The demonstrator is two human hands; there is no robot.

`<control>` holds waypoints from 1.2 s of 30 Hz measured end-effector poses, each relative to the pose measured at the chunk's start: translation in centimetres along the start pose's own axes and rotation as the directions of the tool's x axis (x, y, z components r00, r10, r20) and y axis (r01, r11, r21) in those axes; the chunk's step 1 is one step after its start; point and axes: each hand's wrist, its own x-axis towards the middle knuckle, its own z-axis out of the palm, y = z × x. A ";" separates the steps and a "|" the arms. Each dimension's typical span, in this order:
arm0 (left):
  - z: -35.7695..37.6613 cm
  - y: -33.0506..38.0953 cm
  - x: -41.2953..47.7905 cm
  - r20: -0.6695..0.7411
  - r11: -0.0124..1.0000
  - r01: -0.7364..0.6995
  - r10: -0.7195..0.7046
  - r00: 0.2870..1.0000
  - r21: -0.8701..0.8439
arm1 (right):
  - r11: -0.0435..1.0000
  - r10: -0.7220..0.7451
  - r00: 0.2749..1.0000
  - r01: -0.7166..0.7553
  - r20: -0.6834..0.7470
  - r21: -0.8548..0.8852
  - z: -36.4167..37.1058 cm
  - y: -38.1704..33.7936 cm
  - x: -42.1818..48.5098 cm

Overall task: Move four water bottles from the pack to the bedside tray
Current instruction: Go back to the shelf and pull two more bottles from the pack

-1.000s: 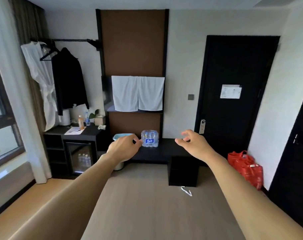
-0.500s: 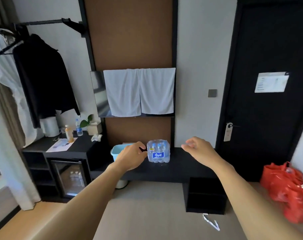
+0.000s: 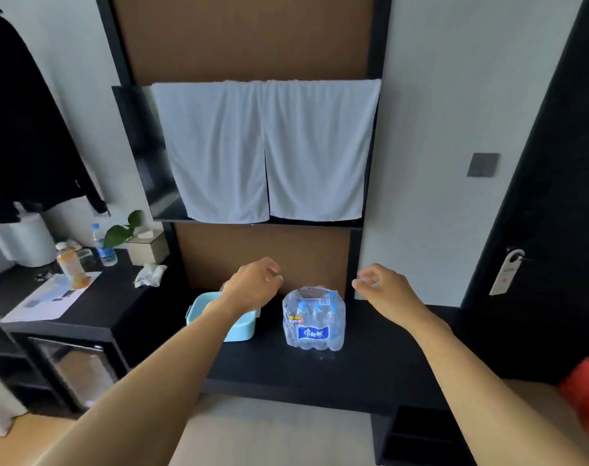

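1. Hands have closed in: left hand (image 3: 252,285) and right hand (image 3: 384,290), fingers loosely curled, empty.
2. Shrink-wrapped clear plastic water-bottle pack (image 3: 314,318) sits unopened between and just below the fingertips; grasping comes next.

Black door (image 3: 562,196), white walls (image 3: 427,129), black bench (image 3: 370,361).

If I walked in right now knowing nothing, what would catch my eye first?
Probably the two bare arms reaching forward, the left hand and right hand open on either side of a shrink-wrapped pack of water bottles standing on a low black bench. Above it, two white towels hang side by side against a brown wall panel.
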 end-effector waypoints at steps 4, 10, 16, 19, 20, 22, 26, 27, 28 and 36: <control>4.0 -5.0 14.4 0.045 0.999 -0.019 0.021 0.999 -0.033 | 0.999 0.048 0.998 -0.048 0.027 0.020 6.0 3.6 12.9; 13.8 -11.2 31.4 0.267 0.996 0.051 -0.031 0.963 -0.069 | 0.974 0.216 0.970 -0.221 0.112 0.039 14.5 9.9 27.6; 25.2 -16.6 39.8 0.434 0.981 0.161 -0.101 0.895 -0.104 | 0.950 0.295 0.925 -0.310 0.241 0.027 24.2 16.4 36.1; 30.6 -19.6 42.5 0.486 0.986 0.158 -0.109 0.867 -0.060 | 0.960 0.275 0.932 -0.279 0.238 -0.016 28.8 19.0 39.9; 32.0 -20.6 42.9 0.497 0.988 0.149 -0.109 0.861 -0.040 | 0.964 0.265 0.935 -0.263 0.237 -0.040 30.1 19.9 40.8; 34.2 -22.5 43.2 0.496 0.992 0.126 -0.109 0.862 -0.001 | 0.964 0.265 0.924 -0.247 0.277 -0.098 32.2 21.8 41.9; 35.9 -24.5 42.8 0.443 0.992 0.121 -0.088 0.892 -0.046 | 0.943 0.300 0.891 -0.223 0.340 -0.247 34.0 24.6 42.2; 36.2 -24.8 42.7 0.435 0.985 0.143 -0.086 0.896 -0.099 | 0.940 0.296 0.897 -0.213 0.329 -0.268 34.1 24.9 42.1; 36.4 -24.9 42.8 0.428 0.974 0.166 -0.084 0.900 -0.157 | 0.939 0.282 0.907 -0.194 0.311 -0.285 34.2 25.1 42.0; 37.7 -25.7 42.2 0.375 0.949 0.175 -0.066 0.925 -0.264 | 0.870 0.332 0.863 -0.123 0.382 -0.477 33.8 25.7 42.9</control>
